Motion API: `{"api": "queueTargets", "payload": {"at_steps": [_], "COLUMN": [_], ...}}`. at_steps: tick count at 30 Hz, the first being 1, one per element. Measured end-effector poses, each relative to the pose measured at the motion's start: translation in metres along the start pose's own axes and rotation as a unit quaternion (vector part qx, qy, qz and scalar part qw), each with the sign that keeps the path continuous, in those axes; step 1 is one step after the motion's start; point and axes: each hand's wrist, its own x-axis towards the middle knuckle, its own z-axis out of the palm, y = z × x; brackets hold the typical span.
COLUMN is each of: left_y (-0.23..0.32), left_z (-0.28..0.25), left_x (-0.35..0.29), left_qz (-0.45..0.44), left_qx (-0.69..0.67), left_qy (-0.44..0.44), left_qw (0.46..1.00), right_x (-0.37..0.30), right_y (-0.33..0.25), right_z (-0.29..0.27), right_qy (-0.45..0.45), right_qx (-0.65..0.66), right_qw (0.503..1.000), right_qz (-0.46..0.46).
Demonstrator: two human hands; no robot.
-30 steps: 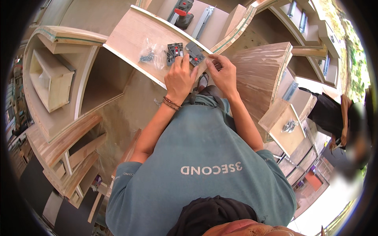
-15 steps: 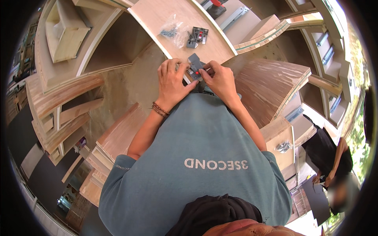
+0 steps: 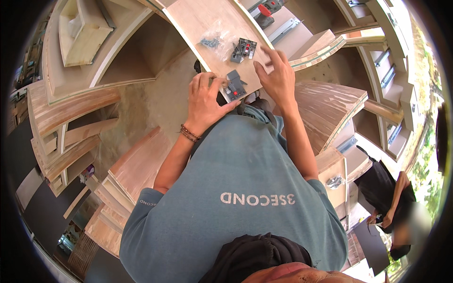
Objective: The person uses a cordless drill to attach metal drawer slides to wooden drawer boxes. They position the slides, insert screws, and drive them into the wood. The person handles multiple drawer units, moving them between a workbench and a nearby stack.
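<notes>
Left hand: thumb and forefinger touch the grey drawer clip's (image 3: 235, 86) edges; cannot tell whether they grip.
Grey drawer clip: lies on the wooden panel's (image 3: 200, 21) near corner.
Right hand (image 3: 279, 80): fingers spread, grasping nothing, beside the panel's right edge.
Clear plastic bag (image 3: 219, 30): holds dark screws (image 3: 210, 43), near other clips (image 3: 245, 49).

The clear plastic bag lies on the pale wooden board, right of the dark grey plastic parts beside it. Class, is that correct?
No: the head view shows the clear plastic bag on the pale wooden board, but left of the dark grey plastic parts.
</notes>
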Motion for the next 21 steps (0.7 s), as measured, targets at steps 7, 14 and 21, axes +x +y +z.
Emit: {"api": "queueTargets", "payload": {"at_steps": [7, 14, 21], "left_y": [-0.012, -0.014, 0.009], "left_z": [-0.002, 0.005, 0.017], "left_x": [0.039, 0.083, 0.094], "left_qz": [0.078, 0.091, 0.061], "left_qx": [-0.068, -0.107, -0.235], "left_qy": [0.034, 0.066, -0.05], "left_qw": [0.994, 0.988, 0.969], "right_x": [0.031, 0.007, -0.017], "right_y": [0.006, 0.011, 0.032], "right_z": [0.014, 0.001, -0.018], "right_qy": [-0.079, -0.042, -0.069], "right_qx": [-0.128, 0.112, 0.324], "right_qw": [0.982, 0.991, 0.896], "right_qz": [-0.111, 0.056, 0.295]}}
